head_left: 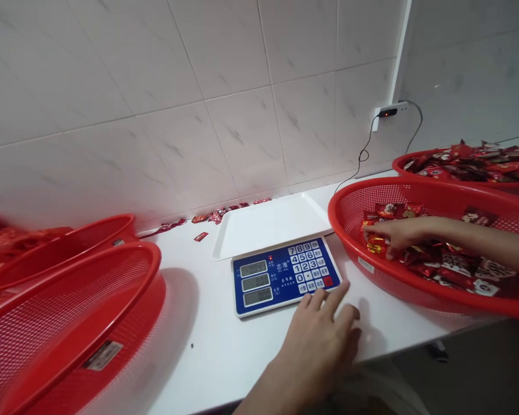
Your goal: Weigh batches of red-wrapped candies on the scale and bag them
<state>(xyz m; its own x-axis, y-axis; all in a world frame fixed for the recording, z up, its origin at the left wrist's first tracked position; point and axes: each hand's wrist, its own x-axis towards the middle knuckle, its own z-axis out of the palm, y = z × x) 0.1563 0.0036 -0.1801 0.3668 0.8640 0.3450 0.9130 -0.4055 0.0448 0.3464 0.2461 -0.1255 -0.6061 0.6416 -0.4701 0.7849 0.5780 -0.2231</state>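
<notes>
- Right grip [398,236]: fingers are curled inside one red basket [363,196], on wrapped candies [376,245]; I cannot tell if it holds one.
- Left grip [320,346]: open, on the tabletop [207,369], just below one digital scale [285,276].
- One white tray [270,225] sits on the scale.
- Red baskets are four in all: two left of the left grip, two right of it.

White counter [199,346] w/ scale [285,276], red baskets [60,340] (loose candies [218,216] too)

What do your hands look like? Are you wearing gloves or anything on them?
No gloves: the left hand and the right hand are both bare. I can't see any ring, watch or bracelet. The left forearm and right forearm are bare too, with no sleeve showing in the picture.
</notes>
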